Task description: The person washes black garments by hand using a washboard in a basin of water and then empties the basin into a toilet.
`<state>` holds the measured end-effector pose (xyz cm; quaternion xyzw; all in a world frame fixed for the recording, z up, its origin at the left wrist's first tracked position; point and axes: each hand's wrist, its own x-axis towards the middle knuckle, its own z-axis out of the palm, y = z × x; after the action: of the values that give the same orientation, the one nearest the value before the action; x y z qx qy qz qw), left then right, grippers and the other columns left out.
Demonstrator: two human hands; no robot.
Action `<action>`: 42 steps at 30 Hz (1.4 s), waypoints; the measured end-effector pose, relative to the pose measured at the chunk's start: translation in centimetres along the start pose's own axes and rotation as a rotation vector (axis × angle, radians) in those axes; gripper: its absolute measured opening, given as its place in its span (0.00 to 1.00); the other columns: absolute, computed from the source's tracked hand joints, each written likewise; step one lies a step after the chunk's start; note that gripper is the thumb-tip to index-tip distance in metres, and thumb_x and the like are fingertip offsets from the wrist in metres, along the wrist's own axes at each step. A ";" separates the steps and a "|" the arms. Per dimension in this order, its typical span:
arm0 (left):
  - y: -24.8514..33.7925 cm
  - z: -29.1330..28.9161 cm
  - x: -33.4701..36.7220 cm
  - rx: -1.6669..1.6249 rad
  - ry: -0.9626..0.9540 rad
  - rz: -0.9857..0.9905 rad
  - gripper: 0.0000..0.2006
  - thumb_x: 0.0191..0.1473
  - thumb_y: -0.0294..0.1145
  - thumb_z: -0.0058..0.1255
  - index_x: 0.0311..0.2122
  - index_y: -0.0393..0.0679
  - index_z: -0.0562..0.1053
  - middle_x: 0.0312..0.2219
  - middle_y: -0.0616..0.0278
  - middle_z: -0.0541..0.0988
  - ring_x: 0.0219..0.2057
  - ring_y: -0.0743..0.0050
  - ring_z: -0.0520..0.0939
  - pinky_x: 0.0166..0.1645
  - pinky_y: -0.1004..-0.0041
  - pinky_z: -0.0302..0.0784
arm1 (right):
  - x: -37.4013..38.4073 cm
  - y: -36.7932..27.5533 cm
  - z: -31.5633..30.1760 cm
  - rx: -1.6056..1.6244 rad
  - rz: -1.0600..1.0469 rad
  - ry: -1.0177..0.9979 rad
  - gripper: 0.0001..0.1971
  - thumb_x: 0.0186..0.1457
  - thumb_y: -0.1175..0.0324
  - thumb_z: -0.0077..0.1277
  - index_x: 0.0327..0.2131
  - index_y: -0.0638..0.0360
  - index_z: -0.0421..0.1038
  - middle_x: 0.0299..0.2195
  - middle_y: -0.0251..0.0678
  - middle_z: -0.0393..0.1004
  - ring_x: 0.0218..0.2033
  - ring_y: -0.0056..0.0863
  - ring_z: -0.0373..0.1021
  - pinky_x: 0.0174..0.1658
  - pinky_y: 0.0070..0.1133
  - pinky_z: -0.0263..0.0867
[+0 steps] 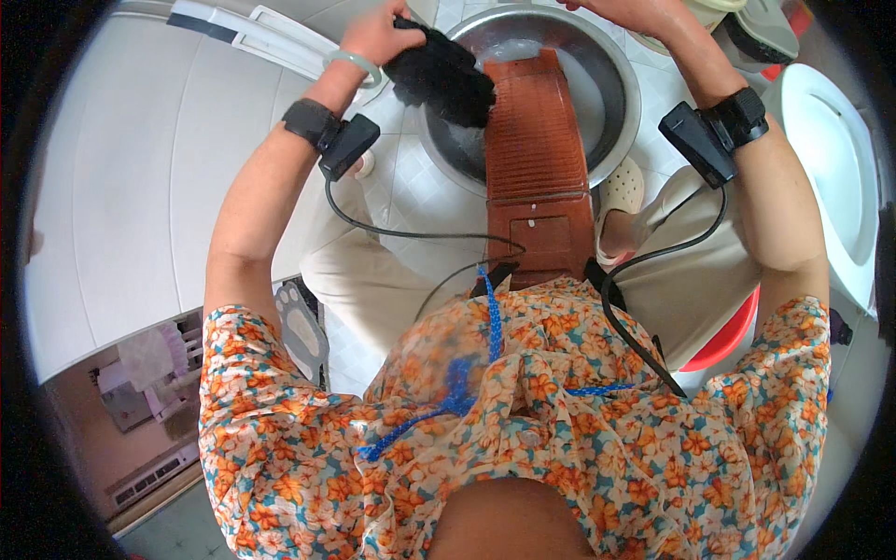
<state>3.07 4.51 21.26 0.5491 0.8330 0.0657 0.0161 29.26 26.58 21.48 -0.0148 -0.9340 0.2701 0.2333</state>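
My left grip (381,39) is closed on one end of a black cloth (439,77), which hangs bunched over the left side of a metal basin (633,103), its lower end just beside the ribbed brown washboard (537,131). I can't tell whether it touches the board. My right grip (611,7) is cut off by the upper edge of my view, near the far right of the basin, so I can't tell whether it is open or holding something.

I judge this to be hand washing, somewhere in the middle: the board is set leaning in the basin, and cloudy water (586,98) lies beside it. The cloth is up off the water, but nothing shows me how clean it is. Any scrubbing, rinsing and wringing left to do is a guess from here.

The basin stands on a pale tiled floor (415,173), with the board's near end between the person's knees. A cream clog (621,198) is just beside the board, a red tub (733,338) sits by the right leg, and a white oval fixture (831,154) is to the right. Pale wall panels (121,187) fill the left.
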 end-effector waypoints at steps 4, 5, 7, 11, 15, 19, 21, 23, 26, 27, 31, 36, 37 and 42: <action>-0.5 1.4 -1.6 0.391 0.375 0.224 0.16 0.52 0.44 0.56 0.41 0.44 0.74 0.31 0.57 0.80 0.32 0.58 0.80 0.39 0.66 0.74 | 0.7 0.5 1.3 -0.089 -0.019 0.016 0.12 0.57 0.64 0.47 0.37 0.61 0.76 0.34 0.50 0.77 0.36 0.46 0.73 0.42 0.36 0.69; 0.8 3.9 -2.2 0.199 0.363 0.196 0.16 0.47 0.42 0.59 0.39 0.45 0.73 0.31 0.55 0.79 0.33 0.54 0.79 0.38 0.63 0.75 | 0.2 1.5 1.3 -0.141 -0.027 0.044 0.13 0.57 0.63 0.47 0.37 0.61 0.76 0.34 0.50 0.77 0.36 0.46 0.73 0.42 0.36 0.69; 4.7 9.3 -5.1 -0.025 0.283 0.178 0.16 0.42 0.35 0.60 0.38 0.45 0.71 0.36 0.53 0.76 0.36 0.49 0.79 0.39 0.59 0.76 | -0.8 2.3 1.0 -0.185 0.003 0.007 0.13 0.58 0.62 0.47 0.37 0.60 0.76 0.34 0.50 0.77 0.36 0.47 0.73 0.42 0.36 0.69; 7.4 20.6 -14.7 0.011 -0.020 0.205 0.18 0.42 0.28 0.59 0.41 0.46 0.70 0.47 0.53 0.71 0.41 0.48 0.78 0.42 0.57 0.77 | -0.9 -0.8 1.4 -0.158 0.151 -0.108 0.14 0.59 0.59 0.47 0.37 0.59 0.76 0.34 0.50 0.76 0.37 0.48 0.73 0.43 0.37 0.68; 8.6 19.1 -14.7 -0.301 -0.101 0.160 0.18 0.50 0.37 0.58 0.46 0.47 0.71 0.50 0.50 0.70 0.45 0.44 0.76 0.47 0.56 0.75 | -2.7 4.4 5.2 0.316 0.167 -0.327 0.10 0.65 0.65 0.46 0.43 0.61 0.71 0.31 0.28 0.73 0.33 0.15 0.69 0.37 0.17 0.67; 8.9 16.3 -14.1 -0.278 0.244 -0.007 0.28 0.54 0.50 0.55 0.57 0.49 0.68 0.57 0.45 0.65 0.55 0.38 0.67 0.58 0.49 0.65 | -2.8 6.9 11.7 0.282 0.378 -0.447 0.13 0.62 0.62 0.50 0.43 0.61 0.73 0.31 0.35 0.77 0.34 0.26 0.73 0.38 0.23 0.68; 9.8 18.2 -14.8 -0.407 0.124 -0.109 0.28 0.53 0.49 0.57 0.56 0.48 0.69 0.58 0.45 0.64 0.59 0.37 0.63 0.60 0.49 0.63 | -0.9 6.3 14.8 0.212 0.308 -0.455 0.18 0.58 0.58 0.52 0.45 0.62 0.74 0.38 0.46 0.79 0.42 0.43 0.74 0.47 0.32 0.69; 13.5 20.8 -15.4 -0.406 0.103 -0.069 0.28 0.50 0.43 0.61 0.56 0.49 0.69 0.58 0.45 0.64 0.59 0.34 0.62 0.61 0.50 0.63 | -4.5 9.9 19.5 0.138 0.332 -0.290 0.25 0.58 0.53 0.52 0.53 0.58 0.70 0.49 0.50 0.74 0.50 0.45 0.71 0.54 0.31 0.66; 15.0 19.7 -15.0 -0.525 0.068 0.034 0.27 0.42 0.28 0.62 0.52 0.47 0.71 0.56 0.47 0.66 0.58 0.37 0.65 0.60 0.53 0.65 | -6.0 9.7 24.2 -0.033 0.545 -0.272 0.42 0.49 0.35 0.54 0.61 0.50 0.62 0.53 0.52 0.70 0.55 0.56 0.65 0.60 0.40 0.57; 13.9 19.7 -15.9 -0.516 0.067 -0.021 0.27 0.42 0.28 0.62 0.52 0.47 0.71 0.56 0.47 0.66 0.58 0.37 0.65 0.60 0.53 0.65 | -5.3 6.1 26.3 -0.194 0.566 -0.314 0.42 0.47 0.33 0.54 0.61 0.46 0.62 0.51 0.51 0.71 0.55 0.58 0.64 0.61 0.43 0.55; 11.1 19.7 -12.3 -0.731 -0.090 0.108 0.27 0.40 0.24 0.58 0.50 0.47 0.72 0.55 0.46 0.66 0.57 0.40 0.67 0.61 0.55 0.65 | -5.3 7.6 26.2 -0.150 0.555 -0.215 0.29 0.47 0.50 0.60 0.53 0.43 0.69 0.45 0.50 0.75 0.49 0.52 0.70 0.55 0.39 0.63; 5.2 20.0 -10.0 -0.793 0.199 -0.166 0.31 0.45 0.26 0.52 0.59 0.50 0.68 0.59 0.46 0.64 0.62 0.47 0.63 0.65 0.61 0.59 | -6.0 8.6 23.5 0.538 0.377 -0.114 0.27 0.43 0.79 0.56 0.50 0.54 0.70 0.45 0.46 0.76 0.42 0.47 0.74 0.48 0.33 0.69; 4.6 20.2 -10.3 -0.876 0.205 -0.274 0.32 0.47 0.29 0.52 0.61 0.48 0.65 0.58 0.44 0.65 0.60 0.44 0.65 0.63 0.60 0.61 | -6.1 6.3 22.7 0.550 0.375 -0.130 0.27 0.43 0.79 0.56 0.50 0.54 0.70 0.45 0.46 0.76 0.42 0.47 0.74 0.48 0.33 0.69; 10.0 19.1 -12.0 -0.961 0.239 -0.339 0.30 0.55 0.40 0.54 0.62 0.44 0.63 0.50 0.44 0.71 0.51 0.43 0.73 0.55 0.58 0.68 | -10.6 -2.3 18.0 0.252 0.279 -0.132 0.31 0.44 0.76 0.56 0.56 0.54 0.67 0.49 0.45 0.72 0.50 0.44 0.69 0.55 0.33 0.61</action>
<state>18.83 -0.83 3.07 0.3257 0.7822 0.4992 0.1815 30.95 14.01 4.72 -0.0970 -0.8951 0.4149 0.1317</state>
